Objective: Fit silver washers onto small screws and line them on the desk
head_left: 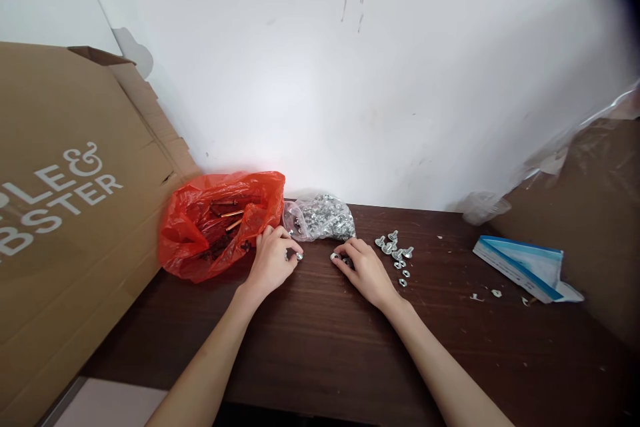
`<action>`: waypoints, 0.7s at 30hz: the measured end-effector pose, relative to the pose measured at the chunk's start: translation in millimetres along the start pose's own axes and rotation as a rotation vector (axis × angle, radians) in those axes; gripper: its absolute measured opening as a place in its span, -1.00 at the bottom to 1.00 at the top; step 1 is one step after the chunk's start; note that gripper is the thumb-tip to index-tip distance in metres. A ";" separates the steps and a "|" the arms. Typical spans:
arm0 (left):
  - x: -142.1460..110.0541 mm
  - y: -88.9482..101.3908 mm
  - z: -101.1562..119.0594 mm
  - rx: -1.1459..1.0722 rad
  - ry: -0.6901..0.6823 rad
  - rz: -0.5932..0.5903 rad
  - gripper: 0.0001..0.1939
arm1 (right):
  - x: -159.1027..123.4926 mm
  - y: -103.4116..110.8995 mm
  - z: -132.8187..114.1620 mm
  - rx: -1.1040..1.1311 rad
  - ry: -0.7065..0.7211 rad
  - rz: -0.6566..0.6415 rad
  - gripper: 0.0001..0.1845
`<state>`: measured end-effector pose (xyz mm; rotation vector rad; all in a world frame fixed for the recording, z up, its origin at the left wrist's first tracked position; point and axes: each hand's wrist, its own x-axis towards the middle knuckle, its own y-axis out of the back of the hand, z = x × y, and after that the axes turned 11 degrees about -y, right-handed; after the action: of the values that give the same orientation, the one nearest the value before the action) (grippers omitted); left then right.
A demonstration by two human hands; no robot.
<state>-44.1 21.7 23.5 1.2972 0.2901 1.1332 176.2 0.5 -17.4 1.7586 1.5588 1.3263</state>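
My left hand (274, 259) is closed in a pinch beside the red plastic bag, with a small silver bolt (299, 256) at its fingertips. Thumb and fingers of my right hand (364, 272) close on a small silver nut (334, 257) just above or on the dark tabletop; I cannot tell which. Behind both hands lies a clear plastic bag (325, 217) full of small silver hardware. To the right of my right hand are several loose bolts (387, 248) and a few hex nuts (403, 282).
The red plastic bag (183, 250) holds long copper-coloured bolts. A large cardboard box (75, 233) stands at the left. On the right lie a blue and white packet (520, 267), paper scraps (496, 293) and crumpled clear plastic (483, 207). A white wall (320, 80) rises behind the brown table (310, 347).
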 end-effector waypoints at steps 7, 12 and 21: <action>1.7 -0.1 2.4 -0.057 -0.090 0.015 -0.78 | 0.5 -0.7 1.3 0.103 0.010 -0.018 -0.90; 0.9 9.9 18.8 -0.205 -0.307 -0.118 -0.79 | 0.1 -0.8 1.5 0.167 0.009 -0.027 -0.91; -4.9 12.2 25.2 -0.272 -0.340 -0.402 -0.88 | 0.9 -1.2 2.8 0.266 -0.038 0.019 -0.94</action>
<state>-34.1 0.9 40.0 1.1035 0.1289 0.5774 177.9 2.3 -19.4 1.9464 1.7683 1.1279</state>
